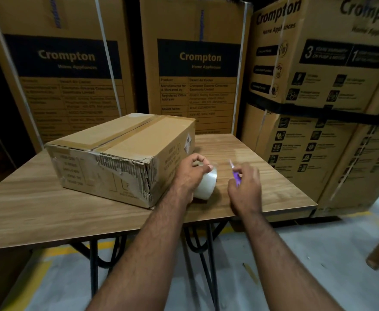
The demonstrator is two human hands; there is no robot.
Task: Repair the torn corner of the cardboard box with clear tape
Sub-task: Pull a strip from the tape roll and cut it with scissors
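Fingers first: the left hand (191,170) is curled over the top of the roll of clear tape (206,184), thumb and fingertips wrapped round its rim, gripping it tight. The roll sits tilted, its lower edge down on the wooden table (262,153), just beside the box's near right corner. Over on the other side, the right hand (245,187) has its fingers closed round a small purple cutter (236,178), a thin pale tip poking up above the knuckles. The two hands are close together but apart, the cutter near the roll without touching it.

Out from the hands now: the cardboard box (121,153) lies flat on the table, angled, a strip of tape running along its top seam. Its near corner is a mess, the outer paper ripped away along the upper front edge and down the corner (149,178), corrugation showing, the bottom crumpled. The left wrist is just beside that damage.

Behind the table, tall Crompton cartons (199,63) stand stacked against each other, strapped with white bands. Grey floor with yellow lines below.
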